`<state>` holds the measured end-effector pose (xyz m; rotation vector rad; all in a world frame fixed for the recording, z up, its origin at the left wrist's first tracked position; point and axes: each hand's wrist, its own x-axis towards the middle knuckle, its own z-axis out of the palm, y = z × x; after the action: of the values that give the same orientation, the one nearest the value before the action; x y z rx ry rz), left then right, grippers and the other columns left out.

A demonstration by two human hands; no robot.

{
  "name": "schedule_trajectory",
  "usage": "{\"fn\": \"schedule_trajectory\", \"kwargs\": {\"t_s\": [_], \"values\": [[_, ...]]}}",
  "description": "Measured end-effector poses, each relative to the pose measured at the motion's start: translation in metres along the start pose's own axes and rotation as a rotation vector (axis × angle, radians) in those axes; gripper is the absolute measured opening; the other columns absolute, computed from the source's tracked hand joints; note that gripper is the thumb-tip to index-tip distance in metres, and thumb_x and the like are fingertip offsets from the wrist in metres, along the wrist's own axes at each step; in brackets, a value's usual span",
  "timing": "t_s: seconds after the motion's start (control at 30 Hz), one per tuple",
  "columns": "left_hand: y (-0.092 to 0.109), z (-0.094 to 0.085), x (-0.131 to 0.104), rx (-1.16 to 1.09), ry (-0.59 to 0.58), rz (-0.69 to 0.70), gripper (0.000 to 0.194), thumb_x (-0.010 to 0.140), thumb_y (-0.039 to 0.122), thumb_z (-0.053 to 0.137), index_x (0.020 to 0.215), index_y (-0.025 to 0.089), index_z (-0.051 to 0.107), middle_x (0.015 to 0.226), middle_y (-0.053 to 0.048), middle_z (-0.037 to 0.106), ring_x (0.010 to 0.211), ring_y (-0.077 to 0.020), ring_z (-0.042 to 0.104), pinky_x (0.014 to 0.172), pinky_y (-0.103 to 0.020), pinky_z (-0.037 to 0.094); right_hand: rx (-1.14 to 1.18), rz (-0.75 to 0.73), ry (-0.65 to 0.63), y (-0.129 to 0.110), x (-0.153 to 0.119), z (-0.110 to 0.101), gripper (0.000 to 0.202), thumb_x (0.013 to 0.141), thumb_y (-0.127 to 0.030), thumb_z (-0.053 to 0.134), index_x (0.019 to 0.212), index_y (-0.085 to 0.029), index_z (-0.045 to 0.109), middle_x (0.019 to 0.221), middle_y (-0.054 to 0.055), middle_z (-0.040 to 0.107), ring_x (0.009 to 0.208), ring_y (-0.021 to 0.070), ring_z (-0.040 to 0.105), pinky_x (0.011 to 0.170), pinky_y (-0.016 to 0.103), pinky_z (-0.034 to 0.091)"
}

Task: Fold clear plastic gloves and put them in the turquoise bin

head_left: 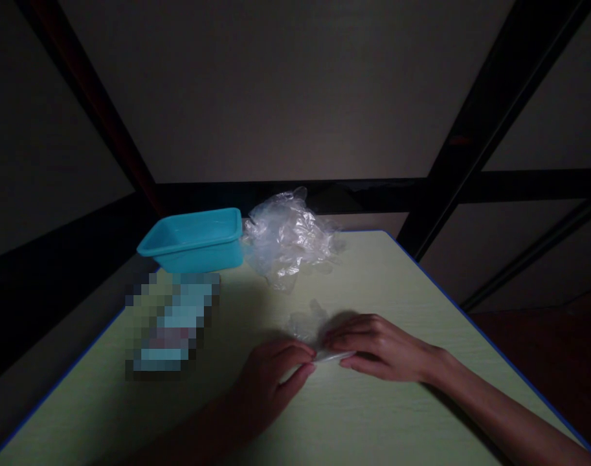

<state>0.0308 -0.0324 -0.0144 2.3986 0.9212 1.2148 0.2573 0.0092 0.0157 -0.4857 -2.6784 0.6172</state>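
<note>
A thin, clear plastic piece point(309, 323), perhaps a disposable glove, lies on the pale green table between my hands, its far part flat on the surface. My left hand point(276, 375) pinches its near left edge between thumb and fingers. From the right, my right hand point(375, 346) holds the near right edge, fingers over the top and thumb below. Beyond them rests a crumpled heap of clear plastic point(290, 239) near the table's back edge.
A turquoise plastic basket point(202, 252) stands at the table's back left corner, beside the heap. In front of it lies a flat, pixelated item point(178, 323). The table point(397, 285) has a blue edge, with a panelled wall behind.
</note>
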Motion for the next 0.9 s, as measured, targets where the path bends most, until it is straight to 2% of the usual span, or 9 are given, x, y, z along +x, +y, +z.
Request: {"fn": "schedule_trajectory", "kwargs": {"t_s": [0.2, 0.4, 0.6, 0.8, 0.9], "values": [[-0.005, 0.005, -0.008, -0.011, -0.022, -0.055, 0.013, 0.089, 0.021, 0.049, 0.084, 0.020, 0.062, 0.084, -0.003, 0.070, 0.075, -0.0140, 0.066, 0.072, -0.022, 0.050, 0.026, 0.009, 0.023, 0.001, -0.001, 0.000, 0.035, 0.096, -0.032, 0.037, 0.106, -0.012, 0.063, 0.096, 0.012, 0.069, 0.092, 0.0197, 0.062, 0.080, 0.033, 0.048], [-0.004, 0.008, -0.014, -0.055, -0.091, -0.099, 0.014, 0.090, 0.020, 0.045, 0.088, 0.021, 0.059, 0.091, -0.003, 0.068, 0.083, -0.0148, 0.065, 0.077, -0.023, 0.047, 0.037, 0.039, 0.004, 0.001, -0.001, 0.002, 0.039, 0.096, -0.036, 0.033, 0.097, -0.014, 0.065, 0.085, 0.010, 0.068, 0.081, 0.0174, 0.062, 0.072, 0.029, 0.045], [0.003, 0.008, -0.010, -0.152, -0.164, -0.336, 0.017, 0.088, 0.023, 0.042, 0.079, 0.021, 0.056, 0.081, -0.001, 0.067, 0.073, -0.0152, 0.062, 0.068, -0.023, 0.045, 0.040, 0.160, 0.028, -0.003, 0.002, 0.000, 0.043, 0.097, -0.037, 0.031, 0.080, -0.014, 0.064, 0.066, 0.004, 0.060, 0.062, 0.0138, 0.054, 0.058, 0.025, 0.038], [0.005, 0.005, 0.007, -0.187, -0.107, -0.583, 0.026, 0.083, 0.035, 0.040, 0.061, 0.020, 0.044, 0.055, 0.003, 0.048, 0.054, -0.0138, 0.048, 0.053, -0.024, 0.038, 0.242, 0.403, 0.165, -0.003, 0.012, 0.005, 0.041, 0.092, -0.038, 0.038, 0.057, -0.017, 0.045, 0.052, -0.005, 0.033, 0.048, 0.0084, 0.033, 0.045, 0.022, 0.025], [-0.001, 0.005, 0.018, -0.333, -0.067, -0.703, 0.029, 0.078, 0.041, 0.044, 0.059, 0.020, 0.041, 0.052, 0.005, 0.041, 0.051, -0.0126, 0.045, 0.048, -0.022, 0.039, 0.378, 0.506, 0.234, 0.001, 0.018, 0.011, 0.039, 0.088, -0.042, 0.039, 0.057, -0.019, 0.041, 0.054, -0.005, 0.030, 0.049, 0.0086, 0.029, 0.043, 0.021, 0.024]]}}
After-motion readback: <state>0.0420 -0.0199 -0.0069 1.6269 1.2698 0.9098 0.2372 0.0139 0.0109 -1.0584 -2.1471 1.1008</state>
